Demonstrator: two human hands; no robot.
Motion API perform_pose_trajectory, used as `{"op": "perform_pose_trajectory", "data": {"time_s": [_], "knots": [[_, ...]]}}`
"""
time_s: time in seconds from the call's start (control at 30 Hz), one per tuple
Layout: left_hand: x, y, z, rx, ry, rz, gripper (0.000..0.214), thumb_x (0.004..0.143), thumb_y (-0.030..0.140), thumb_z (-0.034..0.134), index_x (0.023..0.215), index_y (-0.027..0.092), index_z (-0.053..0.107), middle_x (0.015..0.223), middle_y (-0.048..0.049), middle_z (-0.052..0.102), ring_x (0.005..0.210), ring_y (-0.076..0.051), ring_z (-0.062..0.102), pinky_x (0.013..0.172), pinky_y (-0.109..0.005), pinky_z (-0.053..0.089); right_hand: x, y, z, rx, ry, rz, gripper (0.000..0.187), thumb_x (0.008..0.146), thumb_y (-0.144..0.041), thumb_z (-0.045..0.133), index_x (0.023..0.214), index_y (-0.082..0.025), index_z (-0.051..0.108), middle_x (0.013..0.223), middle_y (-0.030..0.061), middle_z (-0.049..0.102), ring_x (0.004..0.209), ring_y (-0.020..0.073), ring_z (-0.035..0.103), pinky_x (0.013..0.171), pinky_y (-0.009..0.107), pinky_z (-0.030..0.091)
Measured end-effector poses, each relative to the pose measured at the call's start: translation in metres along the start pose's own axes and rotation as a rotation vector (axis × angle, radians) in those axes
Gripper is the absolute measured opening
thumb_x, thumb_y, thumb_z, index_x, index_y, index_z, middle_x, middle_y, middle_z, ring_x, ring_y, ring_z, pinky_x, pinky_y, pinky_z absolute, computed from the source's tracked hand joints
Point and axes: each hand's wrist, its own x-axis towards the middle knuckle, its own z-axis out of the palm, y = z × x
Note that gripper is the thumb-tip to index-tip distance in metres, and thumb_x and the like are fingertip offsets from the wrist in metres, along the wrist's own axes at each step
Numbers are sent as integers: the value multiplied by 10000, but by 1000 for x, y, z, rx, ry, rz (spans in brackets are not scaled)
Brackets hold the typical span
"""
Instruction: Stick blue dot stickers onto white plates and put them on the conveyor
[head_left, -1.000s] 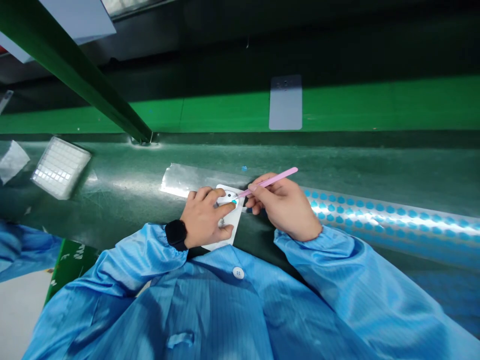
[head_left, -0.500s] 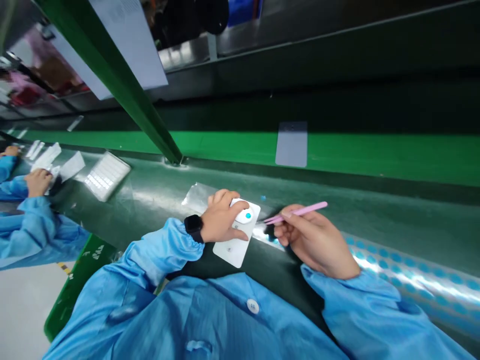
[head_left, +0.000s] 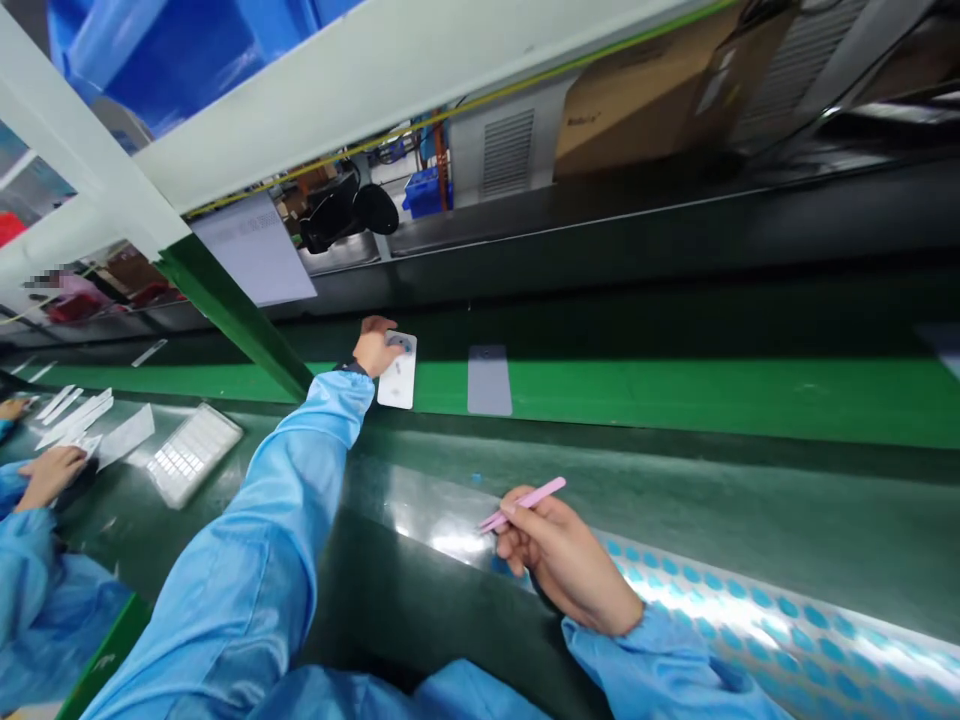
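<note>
My left hand (head_left: pixel 375 348) is stretched out over the green strip at the back of the bench. Its fingers are closed on the upper end of a white card (head_left: pixel 397 385) with rounded corners and small dark marks. A bluish spot shows near the fingertips; the small white device seen there earlier is hard to make out. My right hand (head_left: pixel 559 555) is above the bench, holding pink tweezers (head_left: pixel 534 497) between thumb and fingers. The tweezer tips point left, over a clear plastic sheet (head_left: pixel 427 515). Rows of blue round stickers (head_left: pixel 750 622) lie on the sheet's right part, beside my right wrist.
Another card (head_left: pixel 490 380) lies on the green strip (head_left: pixel 675 400) right of my left hand. A green post (head_left: pixel 232 325) rises at the left. A clear tray (head_left: pixel 195 455) and a co-worker's hand (head_left: pixel 52 475) with white strips are further left.
My left hand has moved away from me, carrying the white card from the bench to the green strip. My right hand still holds the tweezers near the sheet. The view has tilted up.
</note>
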Motion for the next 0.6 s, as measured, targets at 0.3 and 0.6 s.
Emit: {"op": "perform_pose_trajectory", "data": {"time_s": [0.3,0.6], "knots": [[-12,65,61,81,-177,-141,466,794,500,697,1095,151,627,1165,-126,597,1061,-247,597,913,-369,495,2,0,-3,4,-33,33,473,556,-549,837,664,-183,558,511,-3,584,430,115,536,355,195,391],[-8,119,81,82,-356,-137,512,674,360,738,1116,140,602,1210,-198,580,1079,-343,601,892,-413,477,3,2,-2,21,-19,-2,457,571,-512,829,678,-185,528,548,-11,605,413,102,537,341,185,391]]}}
